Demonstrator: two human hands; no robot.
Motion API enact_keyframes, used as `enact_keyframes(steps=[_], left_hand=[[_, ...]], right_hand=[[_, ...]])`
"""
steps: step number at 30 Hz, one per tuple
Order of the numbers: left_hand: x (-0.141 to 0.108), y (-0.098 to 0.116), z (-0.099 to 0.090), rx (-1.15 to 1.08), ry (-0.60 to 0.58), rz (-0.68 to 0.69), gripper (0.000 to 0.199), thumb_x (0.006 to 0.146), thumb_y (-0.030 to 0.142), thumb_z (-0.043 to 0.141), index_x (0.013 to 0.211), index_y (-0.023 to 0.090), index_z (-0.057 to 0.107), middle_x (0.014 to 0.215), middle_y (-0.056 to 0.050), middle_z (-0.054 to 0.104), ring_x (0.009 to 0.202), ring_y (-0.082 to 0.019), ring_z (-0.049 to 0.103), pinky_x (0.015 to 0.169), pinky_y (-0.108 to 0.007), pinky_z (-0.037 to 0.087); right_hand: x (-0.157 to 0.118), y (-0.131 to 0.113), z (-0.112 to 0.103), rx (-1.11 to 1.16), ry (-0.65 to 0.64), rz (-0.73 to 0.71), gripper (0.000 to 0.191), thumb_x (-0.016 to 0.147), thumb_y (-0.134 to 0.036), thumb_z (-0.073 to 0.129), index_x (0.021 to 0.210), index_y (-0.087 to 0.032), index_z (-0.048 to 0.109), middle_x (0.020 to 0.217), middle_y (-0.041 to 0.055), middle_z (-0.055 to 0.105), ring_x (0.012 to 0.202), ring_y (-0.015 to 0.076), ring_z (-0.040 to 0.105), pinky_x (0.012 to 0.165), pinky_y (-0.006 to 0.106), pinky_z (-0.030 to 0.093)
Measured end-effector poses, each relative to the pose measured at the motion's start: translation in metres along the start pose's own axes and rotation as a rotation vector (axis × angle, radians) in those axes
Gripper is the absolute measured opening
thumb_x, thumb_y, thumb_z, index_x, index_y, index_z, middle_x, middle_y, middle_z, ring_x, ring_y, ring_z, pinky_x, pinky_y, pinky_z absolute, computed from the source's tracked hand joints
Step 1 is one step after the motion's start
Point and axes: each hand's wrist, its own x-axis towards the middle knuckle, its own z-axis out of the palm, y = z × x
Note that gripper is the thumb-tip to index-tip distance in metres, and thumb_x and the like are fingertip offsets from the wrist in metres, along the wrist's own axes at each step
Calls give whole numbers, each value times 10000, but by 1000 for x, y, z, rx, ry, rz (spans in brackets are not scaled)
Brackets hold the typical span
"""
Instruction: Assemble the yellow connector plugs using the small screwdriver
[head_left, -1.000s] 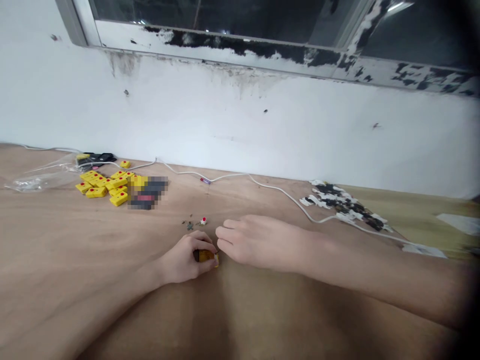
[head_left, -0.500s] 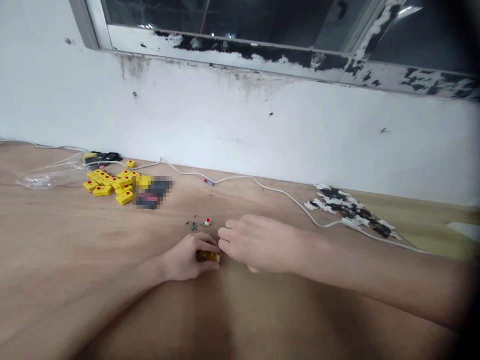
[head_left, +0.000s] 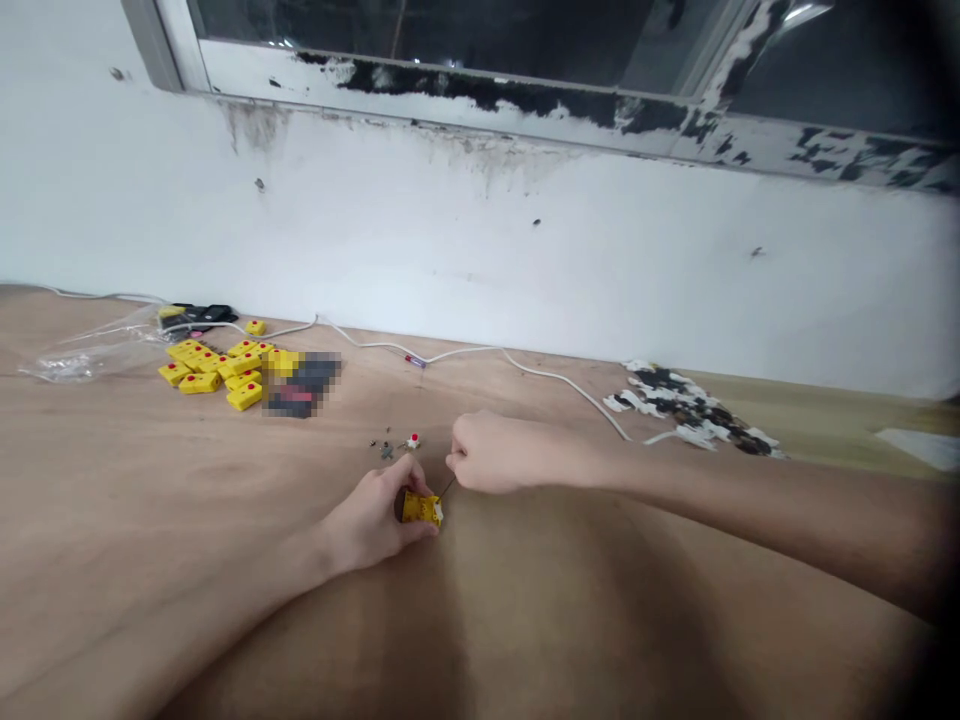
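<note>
the left hand [head_left: 371, 510] was clenched around a small yellow block [head_left: 421, 509], which sat on the plywood tabletop [head_left: 600, 600] just in front of the person, with the fingers wrapped over its near side. the right hand [head_left: 495, 452] was closed on a small screwdriver [head_left: 448, 487] (its handle was hidden inside the fingers), and the thin dark shaft angled down to the block's upper corner. just beyond the hands lay a few tiny screws [head_left: 386, 450] beside a red-and-white button [head_left: 412, 441]. further left was a loose pile of yellow blocks with red dots [head_left: 214, 370], next to a pixelated patch [head_left: 300, 385] that could not be made out. a clear plastic bag [head_left: 82, 355] lay past them. a white cable [head_left: 555, 378] ran along the back of the tabletop, near black-and-white scraps [head_left: 690, 410] on the right, below a white wall [head_left: 480, 240] and a window ledge with peeling paint [head_left: 480, 100].
</note>
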Motion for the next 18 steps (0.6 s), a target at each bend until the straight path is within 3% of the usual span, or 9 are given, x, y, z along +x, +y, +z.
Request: enact_keyframes(steps=[5,8,10,15,16,18], left_hand=[[-1,4,3,87,19,-20,311,711,298,787,882,226,538,855,34,668,699,-128,569,618,-230,400],[0,6,1,84,13,-14,303,712,285,792,873,225,543,872,30,674,722,-129,581,636,-227,409],[1,7,1,72,10,-10,307,710,275,794,876,225,541,891,27,682,749,-134,598,658,-228,421],[0,7,5,84,34,-38,340,712,292,789,876,229,497,858,35,674,718,-135,587,636,-232,411],[-1,6,6,98,45,-37,334,716,290,783,877,230,496,857,35,671,716,-136,582,635,-233,407],[-2,4,7,124,54,-29,309,723,287,770,872,231,505,844,35,659,715,-139,577,632,-235,401]], right_hand=[[-12,7,2,-494,210,-490,189,804,-124,623,979,-159,682,926,84,702,696,192,636,551,283,332],[-14,5,2,-656,102,-626,155,727,-64,677,861,-139,696,855,81,700,697,197,636,564,287,326],[-10,1,0,-520,37,-507,109,748,-110,650,835,-143,707,739,62,683,601,181,608,537,284,323],[9,-5,-10,65,-162,57,261,860,-239,481,906,-172,729,657,33,649,426,135,504,465,273,326],[10,-4,-11,77,-168,70,277,873,-248,465,905,-169,729,662,35,653,422,134,497,461,275,323],[8,-1,-10,-52,-104,-54,279,895,-259,465,878,-161,725,690,45,668,445,140,514,467,277,320]])
